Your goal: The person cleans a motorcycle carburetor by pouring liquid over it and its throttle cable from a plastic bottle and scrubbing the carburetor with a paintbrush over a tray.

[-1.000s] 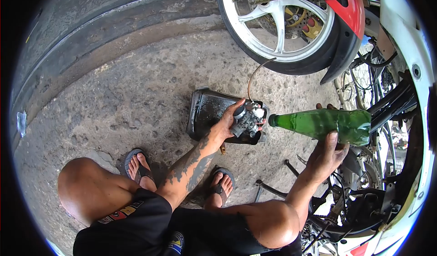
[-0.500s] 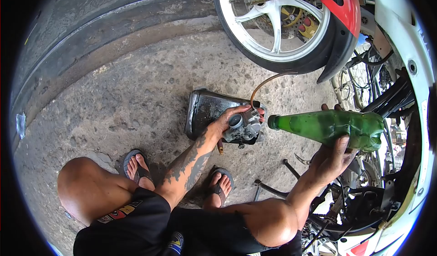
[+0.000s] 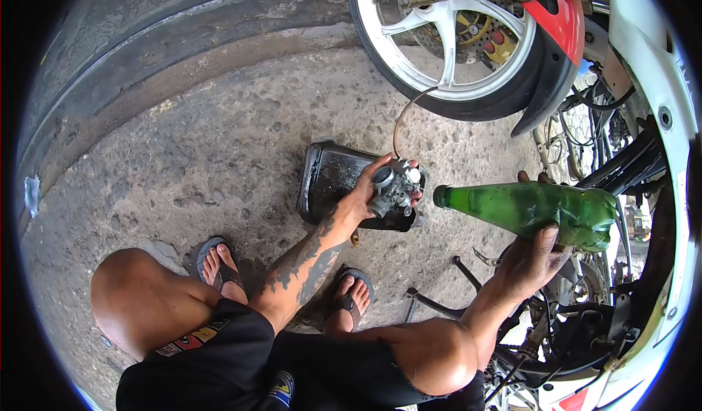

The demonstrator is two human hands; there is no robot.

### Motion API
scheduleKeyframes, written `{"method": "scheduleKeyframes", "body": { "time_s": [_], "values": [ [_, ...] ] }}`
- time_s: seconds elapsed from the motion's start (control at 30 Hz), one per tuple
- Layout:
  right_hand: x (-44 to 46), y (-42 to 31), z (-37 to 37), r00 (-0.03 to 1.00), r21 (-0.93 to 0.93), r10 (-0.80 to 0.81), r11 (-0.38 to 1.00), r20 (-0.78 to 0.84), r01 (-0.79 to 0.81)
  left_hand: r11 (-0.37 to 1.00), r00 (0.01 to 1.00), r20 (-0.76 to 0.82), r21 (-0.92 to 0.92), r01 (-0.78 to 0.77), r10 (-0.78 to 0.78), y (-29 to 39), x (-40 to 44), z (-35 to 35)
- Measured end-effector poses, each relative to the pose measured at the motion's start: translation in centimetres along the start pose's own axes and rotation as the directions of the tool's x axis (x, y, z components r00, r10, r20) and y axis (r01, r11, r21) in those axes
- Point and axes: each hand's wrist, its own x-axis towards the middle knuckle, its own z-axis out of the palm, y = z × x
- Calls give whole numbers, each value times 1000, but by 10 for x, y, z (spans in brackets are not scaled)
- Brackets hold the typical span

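My left hand [image 3: 365,184] grips a grey metal carburetor [image 3: 395,187] over the right end of a black tray [image 3: 329,184] on the ground. A thin brown hose [image 3: 399,124] curves up from the carburetor toward the wheel. My right hand [image 3: 537,257] is wrapped round the body of a green plastic bottle [image 3: 523,208]. The bottle lies nearly level, its dark neck pointing left at the carburetor, a small gap apart from it.
A motorcycle wheel [image 3: 447,38] with white spokes and a red and black fender [image 3: 559,38] stands at the top. Motorcycle frame parts and cables [image 3: 578,301] fill the right side. My sandaled feet [image 3: 354,298] rest on the rough concrete [image 3: 219,140].
Over the last second the bottle has shifted slightly right and down at its base. The carburetor was turned in my left hand, then turned back, its hose swinging with it.
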Motion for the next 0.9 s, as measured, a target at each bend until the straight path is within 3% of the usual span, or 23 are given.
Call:
{"method": "scheduleKeyframes", "body": {
  "time_s": [0.07,0.2,0.37,0.43,0.47,0.9],
  "values": [
    [-3,1,6,994,-14,37,999,-99,-39,999,999,-42,-48,-16,14,0,4,-6],
    [-12,5,6,996,14,66,998,-62,-65,993,970,-214,48,-109,117,-4,14,-13],
    [-19,7,5,995,29,103,994,-3,-102,982,975,-178,155,-110,137,-6,11,-9],
    [-20,8,5,995,12,91,996,50,-92,959,899,-380,258,-122,216,-7,7,12],
    [-20,9,5,995,13,91,996,51,-92,961,892,-399,252,-115,212,-6,6,15],
    [-16,14,15,995,-20,65,998,77,-63,986,947,-300,151,-70,114,-8,9,-5]
  ]
}}
